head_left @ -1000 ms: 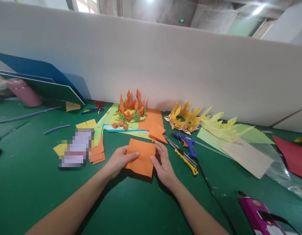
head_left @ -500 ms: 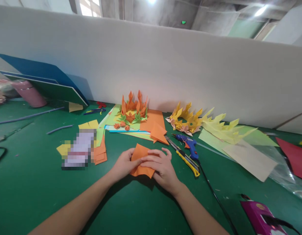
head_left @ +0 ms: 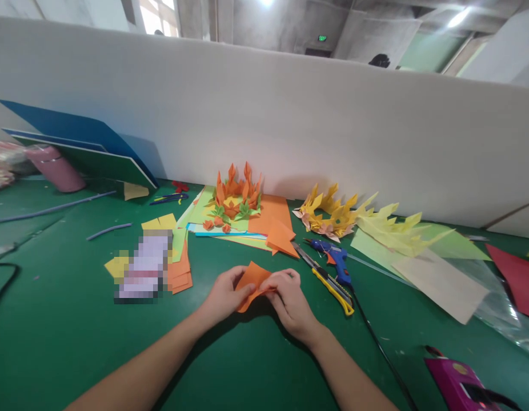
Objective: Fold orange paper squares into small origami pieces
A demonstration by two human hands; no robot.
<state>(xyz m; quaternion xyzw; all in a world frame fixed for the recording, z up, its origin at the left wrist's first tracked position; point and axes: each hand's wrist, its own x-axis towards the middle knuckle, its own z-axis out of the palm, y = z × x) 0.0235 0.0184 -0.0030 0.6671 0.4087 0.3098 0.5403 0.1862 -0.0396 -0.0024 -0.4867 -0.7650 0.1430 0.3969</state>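
An orange paper square (head_left: 249,281), folded over and lifted a little off the green table (head_left: 76,331), sits between both my hands. My left hand (head_left: 224,297) grips its left side with thumb on top. My right hand (head_left: 290,299) pinches its right edge with curled fingers. Part of the sheet is hidden behind my fingers.
Behind my hands lie a folded orange triangle (head_left: 281,237), orange origami flowers (head_left: 236,191) on coloured sheets, and yellow origami flowers (head_left: 333,214). A yellow utility knife (head_left: 328,279) and a blue glue gun (head_left: 335,260) with black cord lie right. Orange sheets (head_left: 181,271) are stacked left; a white partition (head_left: 290,114) stands behind.
The flat orange square was folded over by my right hand and is now a smaller folded shape raised off the table, pinched by both hands.
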